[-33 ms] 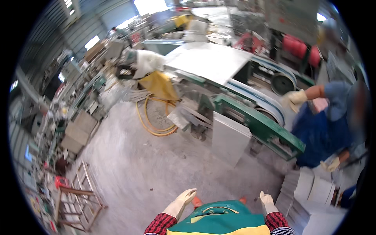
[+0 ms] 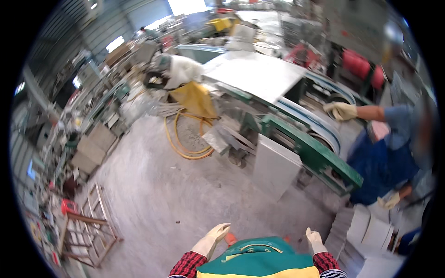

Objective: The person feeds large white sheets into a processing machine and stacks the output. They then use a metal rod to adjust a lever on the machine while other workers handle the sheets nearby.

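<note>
Both hands wear cream gloves and are held low in front of my green apron (image 2: 257, 255) with its yellow band. My left hand (image 2: 214, 237) is open, its fingers stretched out to the right, with nothing in it. On the other side of the apron, my right hand (image 2: 314, 241) points upward and appears open and without anything held. Just right of that hand stands a stack of pale slabs (image 2: 340, 227). Ahead, a flat white slab (image 2: 279, 162) leans against the green frame (image 2: 310, 148) of a belt conveyor.
A co-worker in a blue apron (image 2: 375, 162) stands at the right, one gloved hand (image 2: 340, 111) over the conveyor belt. A large white sheet (image 2: 252, 69) lies on the conveyor. A yellow hose (image 2: 178, 148) coils on the floor. At the left stands a rusty metal frame (image 2: 88, 236).
The view has shifted slightly, moving the conveyor a little to the right. The co-worker's raised hand has reached farther left over the belt. My hands stay almost in place.
</note>
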{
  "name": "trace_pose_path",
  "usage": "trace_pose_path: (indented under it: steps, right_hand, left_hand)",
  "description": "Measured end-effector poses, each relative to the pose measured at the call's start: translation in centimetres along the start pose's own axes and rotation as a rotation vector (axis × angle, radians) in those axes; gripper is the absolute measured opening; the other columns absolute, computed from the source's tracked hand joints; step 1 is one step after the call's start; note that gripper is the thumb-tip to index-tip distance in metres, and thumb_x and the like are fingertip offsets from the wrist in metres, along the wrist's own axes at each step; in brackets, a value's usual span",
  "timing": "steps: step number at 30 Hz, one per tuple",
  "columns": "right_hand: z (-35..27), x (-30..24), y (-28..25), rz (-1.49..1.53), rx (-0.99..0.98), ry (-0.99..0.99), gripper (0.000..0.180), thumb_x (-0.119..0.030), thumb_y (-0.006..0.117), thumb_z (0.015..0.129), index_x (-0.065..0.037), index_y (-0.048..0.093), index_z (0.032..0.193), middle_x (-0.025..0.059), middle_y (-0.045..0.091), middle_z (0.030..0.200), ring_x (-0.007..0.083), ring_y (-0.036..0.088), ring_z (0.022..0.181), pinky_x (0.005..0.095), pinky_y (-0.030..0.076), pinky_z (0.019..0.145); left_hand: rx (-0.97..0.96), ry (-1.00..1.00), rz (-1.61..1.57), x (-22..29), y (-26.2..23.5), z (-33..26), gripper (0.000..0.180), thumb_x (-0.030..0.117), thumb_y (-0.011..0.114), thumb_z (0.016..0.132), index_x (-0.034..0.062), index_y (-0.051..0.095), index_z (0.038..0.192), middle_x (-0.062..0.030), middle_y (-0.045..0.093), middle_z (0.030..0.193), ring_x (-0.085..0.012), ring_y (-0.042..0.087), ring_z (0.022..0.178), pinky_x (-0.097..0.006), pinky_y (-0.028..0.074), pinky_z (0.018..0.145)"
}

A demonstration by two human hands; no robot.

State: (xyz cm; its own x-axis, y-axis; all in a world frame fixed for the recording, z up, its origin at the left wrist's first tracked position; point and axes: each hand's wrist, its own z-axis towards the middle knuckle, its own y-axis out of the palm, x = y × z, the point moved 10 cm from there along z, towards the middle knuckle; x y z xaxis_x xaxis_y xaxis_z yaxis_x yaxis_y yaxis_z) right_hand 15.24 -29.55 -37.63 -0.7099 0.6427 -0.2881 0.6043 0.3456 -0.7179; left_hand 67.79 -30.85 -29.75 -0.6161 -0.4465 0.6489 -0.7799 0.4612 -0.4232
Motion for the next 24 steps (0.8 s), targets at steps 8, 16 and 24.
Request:
trace_pose_path:
  steps: [8, 16, 24]
  right_hand:
    - [-4.4, -25.1, 4.1, -0.035, -0.116, -0.241, 0.062, -0.058, 0.047, 0.096, -0.007, 0.071, 0.123, 0.022, 0.068, 0.126, 0.0348, 0.062, 0.124, 0.0417, 0.045, 0.106]
    - [-2.4, -37.0, 10.4, -0.263, -0.261, -0.333, 0.063, -0.059, 0.048, 0.096, -0.008, 0.07, 0.125, 0.0201, 0.067, 0.129, 0.0378, 0.06, 0.125, 0.0437, 0.045, 0.105]
    - [6.4, -52.8, 17.6, -0.53, -0.301, -0.341, 0.061, -0.057, 0.047, 0.096, -0.009, 0.072, 0.123, 0.0217, 0.066, 0.129, 0.0372, 0.06, 0.125, 0.0447, 0.044, 0.106]
  left_hand:
    - [0.281, -0.423, -0.065, -22.5, -12.4, -8.8, 0.055, 0.045, 0.044, 0.098, 0.0117, 0.06, 0.138, -0.0137, 0.059, 0.142, -0.0294, 0.051, 0.136, -0.041, 0.04, 0.113]
    - [0.595, -0.653, -0.71, -43.4, -11.3, -14.1, 0.044, 0.037, 0.054, 0.098, 0.0064, 0.064, 0.129, -0.0153, 0.068, 0.122, -0.0233, 0.072, 0.098, -0.042, 0.056, 0.09]
    - [0.662, -0.634, -1.175, -36.5, -13.7, -11.3, 0.052, 0.034, 0.05, 0.104, -0.0008, 0.043, 0.142, -0.0199, 0.064, 0.129, -0.029, 0.071, 0.093, -0.042, 0.06, 0.079]
